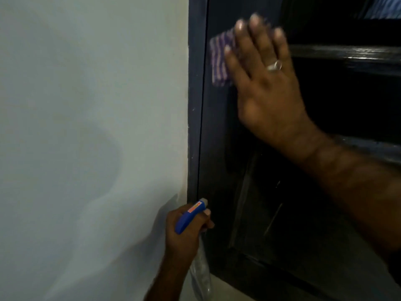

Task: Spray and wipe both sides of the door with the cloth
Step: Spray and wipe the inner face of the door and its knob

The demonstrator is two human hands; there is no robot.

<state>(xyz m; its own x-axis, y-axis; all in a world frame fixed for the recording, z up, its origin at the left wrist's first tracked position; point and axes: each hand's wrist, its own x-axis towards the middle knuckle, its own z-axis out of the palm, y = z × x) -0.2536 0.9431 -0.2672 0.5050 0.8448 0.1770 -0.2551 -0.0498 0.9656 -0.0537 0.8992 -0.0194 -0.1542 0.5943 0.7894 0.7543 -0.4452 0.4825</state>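
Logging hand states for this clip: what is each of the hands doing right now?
Left hand: grips the spray bottle, finger by the nozzle.
Right hand: open, straight fingers pressing the striped cloth flat on the door.

The dark door point(227, 170) bears a striped cloth point(221, 59).

place: home interior | evidence: plain painted wall point(86, 127), dark panelled door point(249, 203), dark door frame point(195, 105)
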